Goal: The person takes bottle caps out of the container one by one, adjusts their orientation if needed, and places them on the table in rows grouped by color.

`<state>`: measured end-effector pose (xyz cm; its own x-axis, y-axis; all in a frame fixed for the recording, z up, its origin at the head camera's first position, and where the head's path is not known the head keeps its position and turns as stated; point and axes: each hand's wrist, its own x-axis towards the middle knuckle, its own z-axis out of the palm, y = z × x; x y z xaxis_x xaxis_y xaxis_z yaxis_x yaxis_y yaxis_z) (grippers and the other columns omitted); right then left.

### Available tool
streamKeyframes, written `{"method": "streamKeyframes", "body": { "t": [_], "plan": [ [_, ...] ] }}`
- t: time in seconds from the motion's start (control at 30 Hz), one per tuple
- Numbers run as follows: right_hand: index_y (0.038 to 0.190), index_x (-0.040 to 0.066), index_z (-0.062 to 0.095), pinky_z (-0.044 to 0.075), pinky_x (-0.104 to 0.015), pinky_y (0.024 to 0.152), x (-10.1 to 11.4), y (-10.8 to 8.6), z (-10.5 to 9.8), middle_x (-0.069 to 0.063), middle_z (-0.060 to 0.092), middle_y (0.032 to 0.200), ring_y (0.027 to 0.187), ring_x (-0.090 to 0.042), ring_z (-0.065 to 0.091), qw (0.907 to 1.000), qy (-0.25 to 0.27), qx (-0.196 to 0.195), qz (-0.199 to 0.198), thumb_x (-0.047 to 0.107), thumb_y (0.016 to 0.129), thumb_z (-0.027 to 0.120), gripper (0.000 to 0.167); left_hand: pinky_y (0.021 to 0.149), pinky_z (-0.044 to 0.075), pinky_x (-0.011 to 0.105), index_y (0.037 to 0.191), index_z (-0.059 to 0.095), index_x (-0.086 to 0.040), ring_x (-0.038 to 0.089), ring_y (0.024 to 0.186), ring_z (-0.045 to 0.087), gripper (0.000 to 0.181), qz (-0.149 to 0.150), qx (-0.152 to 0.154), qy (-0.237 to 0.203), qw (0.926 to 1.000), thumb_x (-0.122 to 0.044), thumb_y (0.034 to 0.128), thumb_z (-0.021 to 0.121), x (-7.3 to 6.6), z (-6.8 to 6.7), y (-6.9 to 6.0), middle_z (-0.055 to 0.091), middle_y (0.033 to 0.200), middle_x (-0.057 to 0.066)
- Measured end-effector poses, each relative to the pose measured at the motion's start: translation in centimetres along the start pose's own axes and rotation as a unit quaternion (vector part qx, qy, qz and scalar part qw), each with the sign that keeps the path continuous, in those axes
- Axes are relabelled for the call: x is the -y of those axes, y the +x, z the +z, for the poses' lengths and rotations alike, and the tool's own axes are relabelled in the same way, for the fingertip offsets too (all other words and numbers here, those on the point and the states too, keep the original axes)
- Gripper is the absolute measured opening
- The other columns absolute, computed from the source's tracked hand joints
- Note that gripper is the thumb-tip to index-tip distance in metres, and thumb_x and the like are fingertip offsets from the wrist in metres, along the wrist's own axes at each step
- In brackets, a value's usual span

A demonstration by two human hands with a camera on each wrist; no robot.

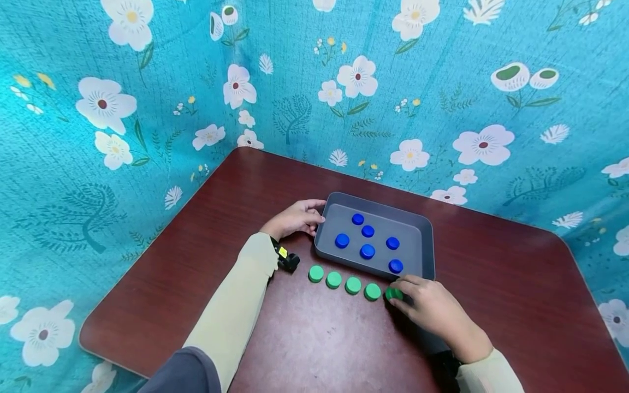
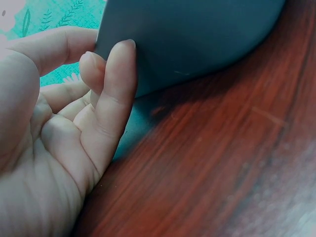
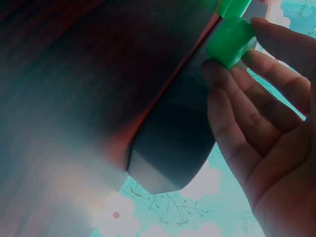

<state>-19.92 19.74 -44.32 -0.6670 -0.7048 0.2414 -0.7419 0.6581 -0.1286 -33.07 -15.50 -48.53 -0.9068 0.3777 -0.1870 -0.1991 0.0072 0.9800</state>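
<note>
A dark grey rectangular tray (image 1: 375, 262) lies on the table with several blue bottle caps (image 1: 367, 251) spread over its floor. My left hand (image 1: 297, 218) grips the tray's left end; in the left wrist view, fingertips (image 2: 123, 54) lie against the outer wall. Along the tray's near side runs a row of green bottle caps (image 1: 352, 285). At the right end of that row, my right hand (image 1: 427, 305) pinches a green bottle cap (image 3: 229, 42) between its fingertips. Part of that cap is covered by the fingers in the head view.
The dark red-brown table (image 1: 314, 338) has rounded corners. A turquoise flowered curtain (image 1: 295, 82) hangs behind it and along its left side. A black wrist camera (image 1: 287, 259) sits on the left wrist, close to the row of green caps.
</note>
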Motion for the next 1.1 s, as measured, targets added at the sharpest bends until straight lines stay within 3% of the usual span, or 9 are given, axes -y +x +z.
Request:
{"method": "streamKeyframes", "body": {
  "t": [0.2,0.6,0.87,1.1],
  "plan": [
    [0.093,0.018,0.073,0.057,-0.031,0.067,-0.5,0.5,-0.3,0.007,0.066,0.090,0.077,-0.007,0.064,0.9999,0.000,0.015,0.006,0.020,0.076,0.084,0.021,0.060,0.055,0.032,0.149,0.039,-0.011,0.021,0.060,0.053,0.062,0.007,-0.003,-0.001,1.0000,-0.006,0.0921,0.064,-0.6,-0.1,0.3,0.055,0.077,0.012],
    [0.092,0.018,0.074,0.056,-0.030,0.066,-1.1,-0.8,-1.5,0.009,0.065,0.090,0.078,-0.006,0.063,0.9994,0.005,0.031,0.017,0.019,0.075,0.084,0.020,0.059,0.055,0.031,0.148,0.040,-0.011,0.020,0.060,0.053,0.061,0.013,0.010,-0.010,0.9998,-0.005,0.0924,0.063,-0.5,1.9,1.5,0.056,0.078,0.012],
    [0.096,0.017,0.074,0.056,-0.030,0.067,-0.2,-0.4,-0.2,0.008,0.066,0.092,0.081,-0.008,0.065,0.9983,0.036,0.047,0.003,0.019,0.078,0.082,0.020,0.058,0.055,0.032,0.148,0.039,-0.012,0.020,0.059,0.053,0.062,-0.008,-0.004,0.000,1.0000,-0.005,0.0917,0.064,0.2,0.7,0.0,0.055,0.077,0.012],
    [0.097,0.016,0.073,0.056,-0.030,0.066,-0.1,-0.1,0.0,0.007,0.066,0.093,0.081,-0.008,0.065,0.9988,0.036,0.033,-0.002,0.016,0.077,0.083,0.023,0.059,0.055,0.031,0.149,0.039,-0.010,0.020,0.060,0.053,0.063,0.003,-0.004,0.001,1.0000,-0.006,0.0912,0.065,0.0,0.1,0.1,0.055,0.077,0.011]
  ]
}}
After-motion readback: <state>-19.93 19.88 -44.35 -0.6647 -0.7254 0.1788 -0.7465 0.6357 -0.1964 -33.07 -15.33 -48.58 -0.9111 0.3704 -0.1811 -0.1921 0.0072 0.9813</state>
